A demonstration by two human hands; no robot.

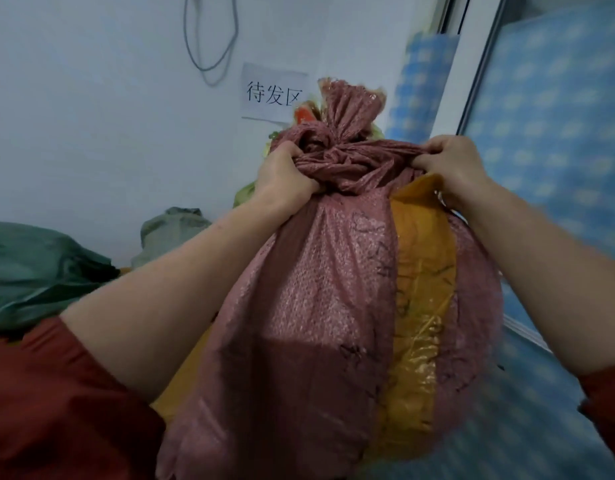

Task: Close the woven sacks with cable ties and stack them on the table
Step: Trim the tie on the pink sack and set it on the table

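A full pink-red woven sack point(313, 306) with a wide yellow tape strip down its front fills the middle of the view, held up in front of me. Its neck point(347, 109) is gathered and cinched into a tuft at the top; the tie itself cannot be made out. My left hand point(285, 174) grips the bunched fabric on the left, just below the neck. My right hand point(451, 168) grips a fold of the sack on the right shoulder. Both forearms reach up from red sleeves.
Green woven sacks point(39, 268) lie piled at the left against a white wall, one smaller point(171, 230) behind. A paper sign point(273, 93) and hanging cable point(209, 39) are on the wall. A blue patterned cloth point(555, 133) and window frame point(472, 64) are on the right.
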